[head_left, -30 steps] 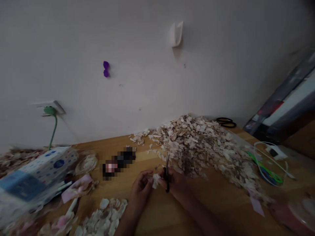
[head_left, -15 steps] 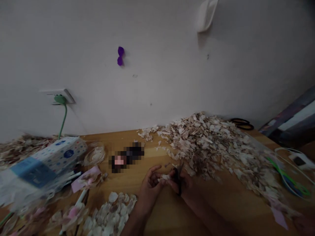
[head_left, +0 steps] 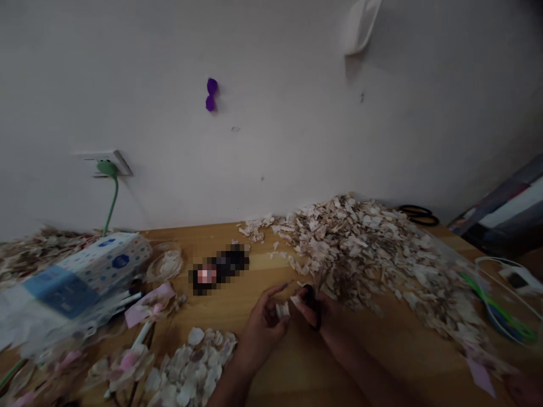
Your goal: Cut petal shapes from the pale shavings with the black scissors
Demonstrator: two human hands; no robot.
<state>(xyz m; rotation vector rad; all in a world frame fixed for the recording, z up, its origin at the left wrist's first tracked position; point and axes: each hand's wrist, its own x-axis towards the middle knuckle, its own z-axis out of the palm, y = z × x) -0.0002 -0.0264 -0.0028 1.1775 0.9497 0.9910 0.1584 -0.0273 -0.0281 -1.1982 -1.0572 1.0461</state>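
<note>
Low in the middle of the head view, my left hand (head_left: 263, 328) pinches a small whitish dried petal (head_left: 282, 310) between thumb and fingers. Close beside it, my right hand (head_left: 324, 316) has a pair of dark-handled scissors (head_left: 313, 308) in its grip. Another pale scrap (head_left: 296, 301) shows at the right thumb and fingertips. The blades are hard to make out against the scraps behind. To the left of my left forearm lies a heap of rounder pale petals (head_left: 190, 367). A large pile of dry petal scraps (head_left: 348, 243) rises beyond my right hand.
A blurred-out dark object (head_left: 220, 268) lies on the wooden table (head_left: 229, 305). At left are a tissue pack (head_left: 97, 271), a roll of clear tape or cord (head_left: 165, 263) and fabric-like flowers (head_left: 127, 362). Black-handled scissors (head_left: 419, 215) and a white cable (head_left: 500, 316) are at right.
My hands have moved slightly apart. The petal in my left hand is now separate from the scrap at my right fingertips, and the scissors have turned. The view has shifted a little.
</note>
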